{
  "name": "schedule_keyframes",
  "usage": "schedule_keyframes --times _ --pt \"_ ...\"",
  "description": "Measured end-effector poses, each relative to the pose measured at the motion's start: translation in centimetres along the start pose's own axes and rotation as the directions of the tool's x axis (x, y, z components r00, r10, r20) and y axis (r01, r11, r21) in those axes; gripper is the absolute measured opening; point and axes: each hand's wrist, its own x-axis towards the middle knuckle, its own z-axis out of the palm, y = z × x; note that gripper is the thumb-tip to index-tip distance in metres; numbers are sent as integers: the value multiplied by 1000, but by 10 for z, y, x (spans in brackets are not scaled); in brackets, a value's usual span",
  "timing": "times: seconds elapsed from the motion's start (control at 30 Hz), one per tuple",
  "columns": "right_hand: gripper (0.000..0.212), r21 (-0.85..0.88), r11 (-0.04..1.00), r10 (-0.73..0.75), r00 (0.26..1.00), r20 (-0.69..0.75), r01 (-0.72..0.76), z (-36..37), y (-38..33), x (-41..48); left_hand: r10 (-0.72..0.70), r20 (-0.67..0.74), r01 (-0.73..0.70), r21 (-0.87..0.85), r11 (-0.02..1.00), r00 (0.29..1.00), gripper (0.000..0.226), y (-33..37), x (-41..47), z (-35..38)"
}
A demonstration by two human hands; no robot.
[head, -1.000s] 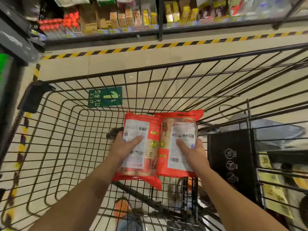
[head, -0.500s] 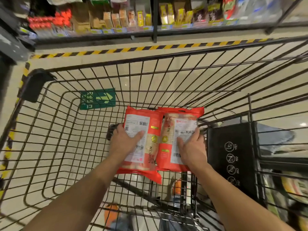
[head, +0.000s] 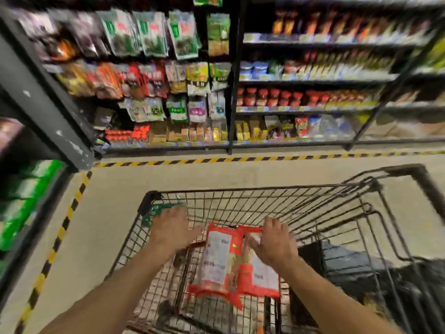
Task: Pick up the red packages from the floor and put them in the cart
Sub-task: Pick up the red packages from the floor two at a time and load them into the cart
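2 red packages point(head: 222, 259) lie in the cart point(head: 148, 200), lower centre of frame. I read placing as done. Left hand point(head: 172, 227) and right hand point(head: 274, 239) spread flat, gripping nothing — next, scan the floor point(head: 144, 179) for more.

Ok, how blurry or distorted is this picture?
Head view: motion blur smears the shelves and the cart rim at right; the red packages, left hand and right hand are soft but recognisable; the wide-angle lens bows the shelf uprights.

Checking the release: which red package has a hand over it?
The right package: the right hand overlaps its top; the left package has no hand over it.
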Motion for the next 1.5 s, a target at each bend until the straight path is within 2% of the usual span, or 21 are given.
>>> schedule_keyframes --times 0.2,0.33,0.5,0.6,0.8,0.93,1.07,1.27,1.33,1.5 --pt "92 -116 984 -153 970 -191 132 -150 -59 -69 52 -130 -44 66 997 990 97 -27 -73 -145" --pt "96 -157 961 -262 928 -265 227 -224 -100 -109 8 -240 18 106 994 971 97 -53 -117 -218" --pt "94 -211 886 -461 822 -333 412 -288 -147 -143 -154 -367 192 70 979 917 90 -95 -186 -273" --pt "97 -305 792 -609 719 -334 529 -309 -178 -164 -297 -433 321 -18 947 851 93 -115 -241 -286" --pt "97 -371 535 -844 464 -268 759 -308 -239 -237 -620 -412 619 -155 770 668 101 -137 -376 -272" --pt "100 -387 355 -935 319 -156 851 -276 -277 -309 -757 -386 748 -211 629 528 92 -148 -478 -238" --pt "99 -370 138 -990 131 -44 919 -232 -304 -400 -884 -306 867 -246 433 354 93 -153 -589 -190" --pt "98 -364 -202 -979 -194 58 909 -166 -329 -561 -982 -179 941 -319 111 55 95 -142 -751 -126" --pt "98 -339 -278 -961 -265 85 899 -141 -332 -618 -988 -155 941 -337 28 -26 93 -137 -806 -103" --pt "98 -307 -447 -895 -412 173 840 -70 -325 -754 -983 -64 924 -358 -136 -170 93 -122 -946 -35"
